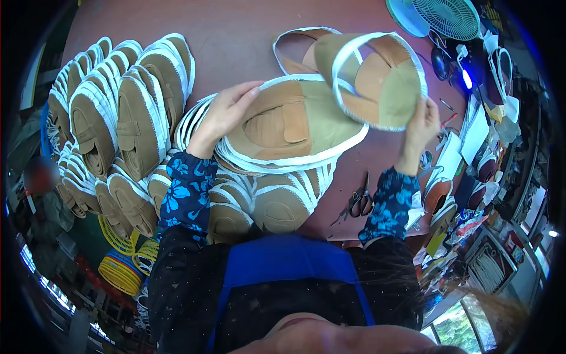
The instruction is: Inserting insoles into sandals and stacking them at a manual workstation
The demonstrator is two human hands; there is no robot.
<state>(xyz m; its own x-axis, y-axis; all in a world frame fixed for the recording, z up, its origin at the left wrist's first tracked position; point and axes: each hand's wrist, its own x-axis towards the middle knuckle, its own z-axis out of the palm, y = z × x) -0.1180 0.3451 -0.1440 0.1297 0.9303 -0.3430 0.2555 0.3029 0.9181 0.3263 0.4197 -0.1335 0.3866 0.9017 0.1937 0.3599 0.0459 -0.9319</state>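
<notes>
My right hand [421, 127] is closed on the rim of a tan fabric shoe upper [407, 97] with a white edge, raised and tilted at the right. Part of it overlaps the toe of another upper [330, 112], which lies on a stack in front of me. My left hand [227, 115] rests on that upper's left end, fingers stretched along its white rim. Behind the raised piece lies a further upper [289, 59], partly hidden. Nearer my body, under the stack's edge, sit more nested uppers [280, 209].
Several rows of nested tan uppers [88, 130] stand at the left. Black-handled scissors [361, 203] lie near the table's front edge. A green fan [451, 17] stands at the back right, above a cluttered side with papers [474, 135]. Yellow baskets [118, 274] are at the lower left.
</notes>
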